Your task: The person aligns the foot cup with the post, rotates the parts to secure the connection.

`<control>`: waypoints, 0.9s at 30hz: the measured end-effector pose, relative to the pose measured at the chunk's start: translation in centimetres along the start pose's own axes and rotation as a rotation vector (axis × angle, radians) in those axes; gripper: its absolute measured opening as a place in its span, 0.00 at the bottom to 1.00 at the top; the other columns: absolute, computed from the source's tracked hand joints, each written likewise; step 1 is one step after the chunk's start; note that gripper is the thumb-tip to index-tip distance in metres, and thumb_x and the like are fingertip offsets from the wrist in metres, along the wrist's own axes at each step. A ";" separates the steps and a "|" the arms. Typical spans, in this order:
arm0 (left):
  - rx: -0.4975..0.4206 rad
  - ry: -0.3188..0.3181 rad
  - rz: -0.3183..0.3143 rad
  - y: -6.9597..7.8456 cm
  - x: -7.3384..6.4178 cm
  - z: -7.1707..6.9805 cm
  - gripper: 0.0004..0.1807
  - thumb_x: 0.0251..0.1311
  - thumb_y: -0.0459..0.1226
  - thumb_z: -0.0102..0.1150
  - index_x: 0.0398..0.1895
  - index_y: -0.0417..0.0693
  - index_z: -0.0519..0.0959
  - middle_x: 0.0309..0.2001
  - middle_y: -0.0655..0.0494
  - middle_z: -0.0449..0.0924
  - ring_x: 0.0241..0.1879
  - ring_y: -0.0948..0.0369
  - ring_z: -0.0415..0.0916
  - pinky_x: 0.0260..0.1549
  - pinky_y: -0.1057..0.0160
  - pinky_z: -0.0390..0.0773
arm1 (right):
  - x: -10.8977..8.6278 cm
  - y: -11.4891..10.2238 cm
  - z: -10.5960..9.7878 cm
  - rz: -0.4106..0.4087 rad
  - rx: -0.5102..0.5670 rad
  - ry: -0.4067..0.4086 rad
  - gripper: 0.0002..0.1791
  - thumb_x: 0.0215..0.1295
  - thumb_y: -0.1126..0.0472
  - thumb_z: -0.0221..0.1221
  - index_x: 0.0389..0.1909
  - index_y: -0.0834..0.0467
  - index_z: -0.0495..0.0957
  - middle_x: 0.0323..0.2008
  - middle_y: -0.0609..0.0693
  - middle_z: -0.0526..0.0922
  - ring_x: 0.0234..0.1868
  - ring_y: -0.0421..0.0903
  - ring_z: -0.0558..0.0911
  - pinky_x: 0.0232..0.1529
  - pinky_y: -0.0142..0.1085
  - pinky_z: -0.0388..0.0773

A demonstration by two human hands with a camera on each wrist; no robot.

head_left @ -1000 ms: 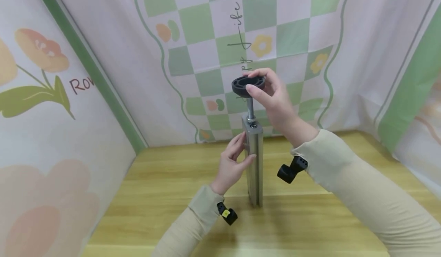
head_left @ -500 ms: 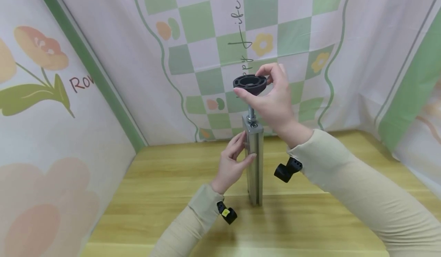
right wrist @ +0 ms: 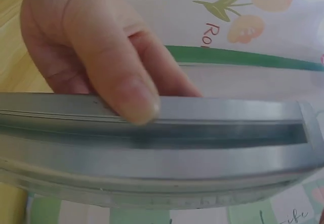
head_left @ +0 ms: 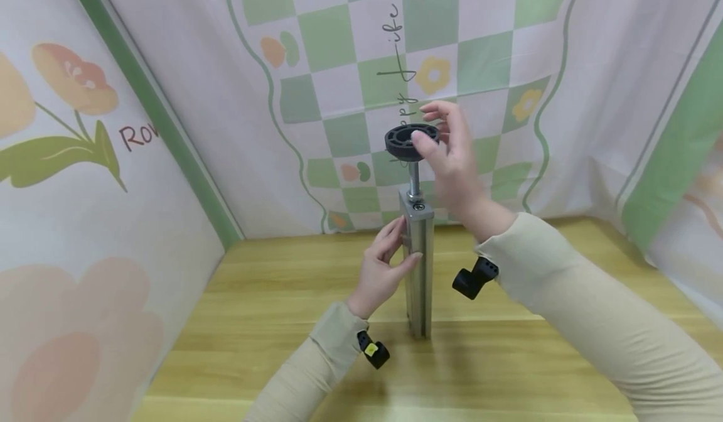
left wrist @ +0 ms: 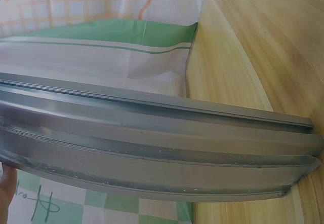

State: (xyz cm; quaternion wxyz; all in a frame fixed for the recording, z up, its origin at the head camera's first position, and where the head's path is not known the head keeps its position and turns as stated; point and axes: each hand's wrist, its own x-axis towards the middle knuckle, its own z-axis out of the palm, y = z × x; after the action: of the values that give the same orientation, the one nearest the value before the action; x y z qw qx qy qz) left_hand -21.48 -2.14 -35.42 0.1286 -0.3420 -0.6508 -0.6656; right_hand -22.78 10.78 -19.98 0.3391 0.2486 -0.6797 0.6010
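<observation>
Above metal post (head_left: 419, 271), hollow foot (head_left: 403, 151)

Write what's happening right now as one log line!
left hand: holds metal bar | right hand: at black disc, grip unclear | metal bar: upright on table | black disc: atop metal rod

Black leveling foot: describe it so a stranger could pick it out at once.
On the wooden table, find the upright aluminium profile gripped by the left hand. Follow the threaded rod up from its capped top to the black leveling foot. Unlike the black wrist cameras below, it is a wide, round disc with a hollow middle.
</observation>
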 end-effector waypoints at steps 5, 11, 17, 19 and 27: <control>-0.002 0.006 -0.001 0.0 -0.1 0.1 0.31 0.55 0.20 0.57 0.63 0.25 0.61 0.66 0.32 0.59 0.65 0.41 0.62 0.65 0.59 0.67 | 1.0 0.4 -0.5 0.120 0.258 -0.100 0.19 0.62 0.61 0.41 0.52 0.61 0.68 0.42 0.46 0.70 0.43 0.41 0.70 0.51 0.32 0.64; 0.001 0.011 0.004 0.0 0.0 0.1 0.32 0.55 0.19 0.58 0.64 0.25 0.60 0.66 0.32 0.59 0.65 0.41 0.62 0.65 0.61 0.67 | 1.6 1.4 -1.0 0.201 0.559 -0.270 0.16 0.66 0.58 0.41 0.51 0.55 0.68 0.40 0.43 0.78 0.43 0.40 0.78 0.61 0.36 0.62; 0.004 0.013 0.001 0.0 0.0 0.0 0.32 0.55 0.19 0.57 0.64 0.26 0.60 0.66 0.32 0.59 0.65 0.41 0.62 0.66 0.58 0.67 | 1.8 1.9 -1.3 0.233 0.731 -0.414 0.22 0.65 0.57 0.42 0.59 0.59 0.66 0.49 0.48 0.79 0.47 0.43 0.80 0.63 0.37 0.65; 0.004 0.012 0.000 -0.1 0.0 0.0 0.32 0.55 0.20 0.57 0.64 0.25 0.60 0.66 0.31 0.59 0.65 0.41 0.62 0.66 0.56 0.66 | 1.8 1.9 -1.3 0.246 0.764 -0.443 0.23 0.64 0.56 0.43 0.59 0.58 0.67 0.52 0.51 0.77 0.50 0.44 0.78 0.64 0.38 0.64; -0.006 0.011 -0.008 0.0 0.0 -0.1 0.32 0.55 0.20 0.57 0.64 0.26 0.60 0.66 0.31 0.59 0.65 0.41 0.62 0.65 0.49 0.66 | 1.5 2.0 -0.9 0.250 0.830 -0.430 0.19 0.57 0.54 0.52 0.49 0.55 0.77 0.50 0.51 0.80 0.52 0.46 0.77 0.61 0.37 0.65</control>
State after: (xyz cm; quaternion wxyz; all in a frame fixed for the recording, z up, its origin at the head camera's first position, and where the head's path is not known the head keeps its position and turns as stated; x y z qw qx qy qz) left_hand -21.51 -2.23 -35.39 0.1284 -0.3360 -0.6496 -0.6698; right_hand -25.04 12.11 -20.09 -0.0117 0.3980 -0.4620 0.7925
